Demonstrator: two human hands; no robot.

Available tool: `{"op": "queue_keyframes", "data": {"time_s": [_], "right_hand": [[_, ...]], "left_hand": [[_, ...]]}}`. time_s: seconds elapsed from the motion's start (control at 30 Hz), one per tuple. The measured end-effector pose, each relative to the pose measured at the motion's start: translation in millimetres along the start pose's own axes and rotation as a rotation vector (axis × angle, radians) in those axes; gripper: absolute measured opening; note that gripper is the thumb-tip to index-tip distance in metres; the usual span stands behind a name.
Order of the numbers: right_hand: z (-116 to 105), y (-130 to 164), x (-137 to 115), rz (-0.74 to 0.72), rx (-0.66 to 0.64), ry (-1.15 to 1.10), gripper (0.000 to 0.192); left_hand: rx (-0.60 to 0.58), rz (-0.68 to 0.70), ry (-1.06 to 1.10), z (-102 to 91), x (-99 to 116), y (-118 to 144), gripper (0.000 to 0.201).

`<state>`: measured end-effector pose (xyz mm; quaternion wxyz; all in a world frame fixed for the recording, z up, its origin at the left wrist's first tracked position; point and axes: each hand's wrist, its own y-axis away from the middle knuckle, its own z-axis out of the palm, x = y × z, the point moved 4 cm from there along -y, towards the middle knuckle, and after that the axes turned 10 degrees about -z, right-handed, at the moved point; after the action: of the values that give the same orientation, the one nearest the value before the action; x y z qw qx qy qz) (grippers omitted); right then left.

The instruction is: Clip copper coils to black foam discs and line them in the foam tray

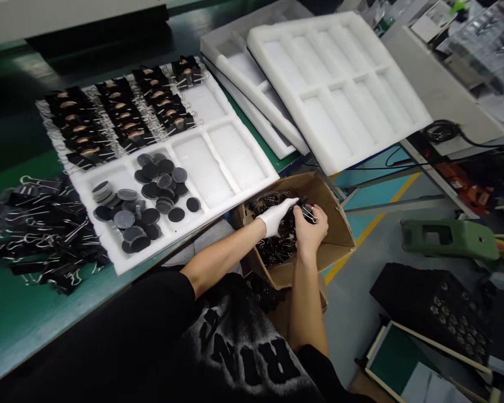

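Both my hands reach into a cardboard box (340, 226) full of black binder clips (275, 249) beside the table's edge. My left hand (277, 215), in a white glove, lies flat over the clips with its fingers stretched toward my right hand. My right hand (311, 226), bare, is closed around a bunch of binder clips (307, 211) whose wire handles stick out above the fingers.
On the green table, a white foam tray (231, 148) holds dark round discs (151, 193) and rows of clipped black parts (121, 112). Loose binder clips (46, 229) are heaped at the left. Stacked foam trays (340, 84) overhang the far edge. Equipment lies on the floor at right.
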<state>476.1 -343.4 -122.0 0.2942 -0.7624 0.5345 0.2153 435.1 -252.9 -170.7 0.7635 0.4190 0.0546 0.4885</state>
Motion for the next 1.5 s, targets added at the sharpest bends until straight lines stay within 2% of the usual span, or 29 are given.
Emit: {"op": "queue_keyframes", "data": {"time_s": [0.13,0.3,0.37,0.43,0.53,0.6,0.67,0.73,0.8,0.9,1.0,1.1,1.23,1.37,1.5], "right_hand": [[-33.3,-0.7,-41.7,-0.114,0.108,0.004,0.031],[-68.1,0.7,-100.5,-0.307,0.247,-0.106,0.029],[-74.0,4.6,-130.1,-0.445,0.296,-0.195,0.028],[-72.7,11.1,-164.7,-0.59,0.298,-0.286,0.03],[-55.9,27.6,-224.0,-0.777,0.216,-0.434,0.035],[-35.8,46.1,-267.0,-0.885,0.132,-0.562,0.034],[-10.5,72.1,-310.8,-0.956,0.029,-0.72,0.031],[16.9,105.6,-353.7,-0.981,-0.09,-0.872,0.029],[42.8,145.5,-393.2,-1.008,-0.213,-0.989,0.029],[75.8,206.4,-434.4,-1.005,-0.394,-1.122,0.029],[101.8,254.3,-445.6,-0.978,-0.458,-1.155,0.028],[122.2,281.7,-434.8,-0.955,-0.417,-1.147,0.025],[140.7,293.9,-418.5,-1.009,-0.414,-1.158,0.03],[146.0,290.5,-408.9,-1.076,-0.425,-1.174,0.034],[147.6,285.7,-399.2,-1.102,-0.519,-1.04,0.035]], "left_hand": [[-0.062,0.111,-0.011,20.5,20.2,31.8,0.045],[-0.128,0.337,-0.026,44.3,52.3,92.3,0.037],[-0.148,0.449,-0.017,42.9,66.1,119.3,0.035],[-0.168,0.626,-0.033,30.9,82.5,149.2,0.033],[-0.095,0.922,-0.088,-9.8,104.9,204.9,0.029],[0.05,1.036,-0.069,-48.4,112.3,251.1,0.026],[0.246,1.114,0.008,-89.8,110.7,305.8,0.027],[0.45,1.202,0.061,-127.3,100.3,365.6,0.028],[0.59,1.285,0.132,-160.1,83.4,421.0,0.03],[0.786,1.331,0.162,-205.3,53.6,479.5,0.036],[1.028,1.344,0.04,-247.4,25.7,505.4,0.042],[1.168,1.331,-0.121,-280.3,3.6,506.3,0.042],[1.231,1.315,-0.279,-302.3,-12.4,502.4,0.045],[1.242,1.283,-0.481,-312.3,-13.0,508.3,0.042],[1.23,1.24,-0.677,-325.8,-13.9,512.0,0.032]]}}
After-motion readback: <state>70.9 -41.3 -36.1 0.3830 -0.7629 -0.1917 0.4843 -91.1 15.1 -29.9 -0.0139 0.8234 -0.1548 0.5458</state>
